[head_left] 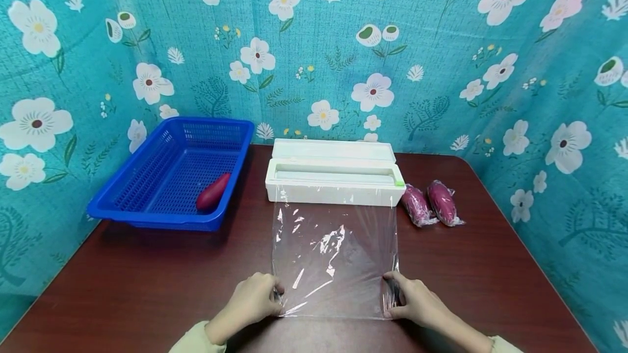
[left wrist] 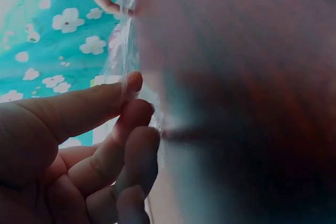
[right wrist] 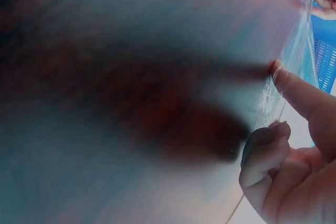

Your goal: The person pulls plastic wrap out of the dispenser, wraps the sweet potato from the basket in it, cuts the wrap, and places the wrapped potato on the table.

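Observation:
A sheet of clear cling film [head_left: 338, 266] stretches toward me from a white cling film dispenser box [head_left: 338, 195] with its lid raised. At the sheet's near left corner my left hand [head_left: 252, 298] pinches the edge between thumb and fingers. My right hand [head_left: 417, 301] grips the near right corner, its thumb low at the edge and its fingers higher up the side. Thumb and fingertips of the left hand [left wrist: 79, 129] meet at the film in the left wrist view. The right wrist view shows the right hand [right wrist: 294, 145] with curled fingers at the film edge.
A blue plastic basket [head_left: 162, 217] stands at the left, holding a reddish-purple, sweet-potato-like vegetable [head_left: 213, 192]. Right of the dispenser lie two similar film-wrapped ones, a nearer-left one [head_left: 417, 206] and a right one [head_left: 444, 203]. A flowered curtain [head_left: 314, 70] surrounds the brown table [head_left: 490, 266].

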Action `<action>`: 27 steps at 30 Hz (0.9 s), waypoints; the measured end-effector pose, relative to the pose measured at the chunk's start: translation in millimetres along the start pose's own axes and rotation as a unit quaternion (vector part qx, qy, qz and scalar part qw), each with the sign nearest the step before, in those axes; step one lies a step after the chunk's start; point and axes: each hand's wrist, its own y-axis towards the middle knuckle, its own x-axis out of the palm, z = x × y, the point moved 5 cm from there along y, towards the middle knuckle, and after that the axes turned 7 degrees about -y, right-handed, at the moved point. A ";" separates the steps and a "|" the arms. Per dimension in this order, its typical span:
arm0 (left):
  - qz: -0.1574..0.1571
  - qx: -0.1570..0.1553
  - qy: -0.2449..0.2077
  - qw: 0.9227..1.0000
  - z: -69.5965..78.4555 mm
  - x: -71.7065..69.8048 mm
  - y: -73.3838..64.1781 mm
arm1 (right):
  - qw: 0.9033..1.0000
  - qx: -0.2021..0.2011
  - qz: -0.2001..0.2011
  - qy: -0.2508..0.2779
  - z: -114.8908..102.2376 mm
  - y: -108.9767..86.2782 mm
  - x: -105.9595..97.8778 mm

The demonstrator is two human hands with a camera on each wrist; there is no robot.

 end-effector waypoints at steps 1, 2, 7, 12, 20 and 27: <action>-0.002 0.001 0.004 1.000 -0.4 1.0 0.0 | 1.000 0.013 -0.007 -0.011 0.9 -0.6 0.1; -0.005 0.004 0.005 1.000 -0.5 2.1 0.0 | 0.999 0.023 -0.012 -0.020 1.7 -1.2 0.1; -0.016 0.016 0.005 1.000 2.1 0.0 0.1 | 0.999 0.027 -0.022 -0.036 1.5 -1.9 -0.3; 0.009 0.024 -0.019 0.999 6.1 -20.3 2.8 | 0.999 0.018 -0.022 -0.041 1.6 -0.8 0.3; 0.085 0.059 -0.110 0.988 4.5 -89.5 18.6 | 0.999 0.018 -0.021 -0.038 1.7 0.9 1.0; 0.139 0.094 -0.101 0.981 1.9 -146.1 27.9 | 0.999 0.022 -0.022 -0.038 1.3 -0.4 0.4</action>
